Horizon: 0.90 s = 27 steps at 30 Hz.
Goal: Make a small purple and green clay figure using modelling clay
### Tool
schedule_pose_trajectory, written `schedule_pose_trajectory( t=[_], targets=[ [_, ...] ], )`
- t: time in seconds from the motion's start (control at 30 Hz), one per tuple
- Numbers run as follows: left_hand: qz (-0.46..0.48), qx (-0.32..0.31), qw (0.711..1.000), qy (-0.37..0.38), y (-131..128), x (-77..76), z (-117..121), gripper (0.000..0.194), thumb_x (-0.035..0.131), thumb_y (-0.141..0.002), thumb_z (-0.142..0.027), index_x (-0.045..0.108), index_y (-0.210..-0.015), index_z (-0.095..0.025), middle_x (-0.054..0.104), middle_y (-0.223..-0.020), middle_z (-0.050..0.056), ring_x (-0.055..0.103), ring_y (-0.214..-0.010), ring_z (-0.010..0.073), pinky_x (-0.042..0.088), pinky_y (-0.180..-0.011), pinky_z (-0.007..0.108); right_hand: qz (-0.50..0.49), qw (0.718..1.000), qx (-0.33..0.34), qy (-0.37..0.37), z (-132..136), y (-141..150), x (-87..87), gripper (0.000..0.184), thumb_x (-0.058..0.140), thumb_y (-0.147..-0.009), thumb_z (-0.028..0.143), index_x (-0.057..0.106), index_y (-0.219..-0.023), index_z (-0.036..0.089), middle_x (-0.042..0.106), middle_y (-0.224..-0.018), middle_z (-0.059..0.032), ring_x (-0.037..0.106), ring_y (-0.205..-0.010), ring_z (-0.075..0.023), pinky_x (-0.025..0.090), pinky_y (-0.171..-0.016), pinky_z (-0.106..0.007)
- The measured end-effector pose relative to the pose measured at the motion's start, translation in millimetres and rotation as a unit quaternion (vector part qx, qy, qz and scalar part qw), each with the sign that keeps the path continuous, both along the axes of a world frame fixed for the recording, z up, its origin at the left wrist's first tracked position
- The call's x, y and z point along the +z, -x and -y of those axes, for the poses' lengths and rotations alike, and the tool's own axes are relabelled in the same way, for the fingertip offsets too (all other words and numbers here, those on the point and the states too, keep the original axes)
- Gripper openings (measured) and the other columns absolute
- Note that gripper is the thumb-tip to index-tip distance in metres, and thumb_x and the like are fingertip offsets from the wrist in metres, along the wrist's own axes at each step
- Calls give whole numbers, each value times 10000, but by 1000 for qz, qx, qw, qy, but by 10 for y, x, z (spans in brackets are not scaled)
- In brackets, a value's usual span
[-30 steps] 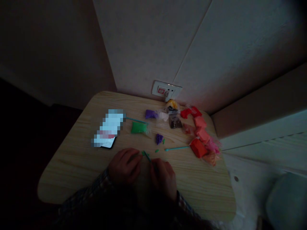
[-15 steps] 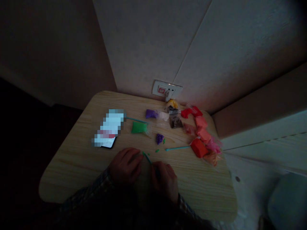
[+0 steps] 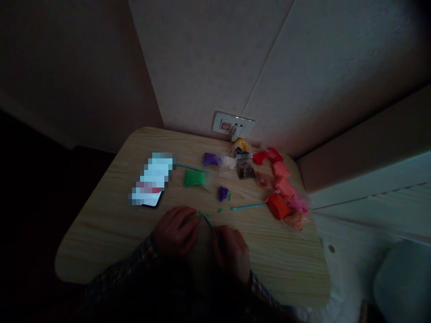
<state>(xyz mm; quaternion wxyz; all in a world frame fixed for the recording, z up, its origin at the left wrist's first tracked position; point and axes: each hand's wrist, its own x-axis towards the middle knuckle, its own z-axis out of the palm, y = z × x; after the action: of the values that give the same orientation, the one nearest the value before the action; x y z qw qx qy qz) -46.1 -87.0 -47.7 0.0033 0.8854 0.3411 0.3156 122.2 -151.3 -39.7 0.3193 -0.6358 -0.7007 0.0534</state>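
My right hand (image 3: 231, 249) is closed around a thin teal modelling tool (image 3: 208, 222), whose tip points up and left. That tip meets a small green clay piece (image 3: 201, 214) lying on the table. My left hand (image 3: 177, 231) is curled, with fingertips pinched at the left side of this green piece; its thumb is partly in shadow. Just beyond the hands sits a purple clay grape cluster (image 3: 223, 194), made of several little balls. A small green clay leaf (image 3: 229, 197) lies beside it, and another green bit (image 3: 220, 210) lies nearer to me.
A lit phone (image 3: 153, 179) lies at left on the wooden table (image 3: 111, 233). Near it are a green clay packet (image 3: 194, 178) and a purple one (image 3: 211, 159). A second teal tool (image 3: 249, 207) rests by a red packet (image 3: 278, 206). A wall socket (image 3: 232, 125) is behind.
Both hands stay almost in place. The tool's tip shifts very slightly against the green clay piece, and the whole view drifts a little.
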Motion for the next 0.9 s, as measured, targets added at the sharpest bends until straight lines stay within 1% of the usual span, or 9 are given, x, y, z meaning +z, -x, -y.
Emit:
schedule_pose_trajectory(
  t=[0.17, 0.4, 0.57, 0.7, 0.9],
  targets=[
    [-12, 3, 1000, -7, -7, 11, 2, 202, 501, -822, -180, 685, -901, -157, 691, -924, 97, 616, -859, 214, 548, -755, 334, 1, 1000, -1, 7, -1, 12, -3, 213, 385, -898, 154, 527, -748, 205, 615, -559, 4, 559, -522, -148, 404, -555, -254],
    [3, -7, 1000, 1, 12, -39, 0, 210, 510, -810, -163, 695, -909, -151, 684, -937, 111, 615, -873, 224, 547, -759, 348, -14, 1000, -10, 9, 10, 23, -23, 209, 381, -895, 141, 533, -767, 207, 615, -569, 6, 560, -530, -152, 401, -584, -265],
    [-1, -12, 1000, -4, 5, -3, -8, 192, 518, -808, -155, 689, -896, -146, 684, -929, 115, 621, -857, 214, 553, -746, 334, -8, 1000, -4, 6, 16, 15, -39, 222, 380, -900, 153, 532, -748, 211, 606, -559, 9, 549, -522, -147, 391, -571, -262],
    [-10, -9, 1000, -11, -7, 28, -10, 199, 502, -815, -167, 685, -887, -139, 694, -910, 116, 632, -833, 217, 560, -717, 337, 8, 1000, 2, 13, 28, 12, -66, 228, 373, -911, 164, 532, -753, 208, 624, -588, -1, 559, -537, -151, 387, -592, -276],
    [-14, -5, 1000, -11, -4, 6, -3, 212, 491, -821, -182, 685, -904, -155, 694, -933, 109, 631, -855, 218, 555, -726, 339, -2, 1000, 8, 10, 32, 19, -80, 220, 375, -917, 158, 532, -768, 201, 608, -580, 1, 563, -553, -150, 379, -599, -274]
  ],
)
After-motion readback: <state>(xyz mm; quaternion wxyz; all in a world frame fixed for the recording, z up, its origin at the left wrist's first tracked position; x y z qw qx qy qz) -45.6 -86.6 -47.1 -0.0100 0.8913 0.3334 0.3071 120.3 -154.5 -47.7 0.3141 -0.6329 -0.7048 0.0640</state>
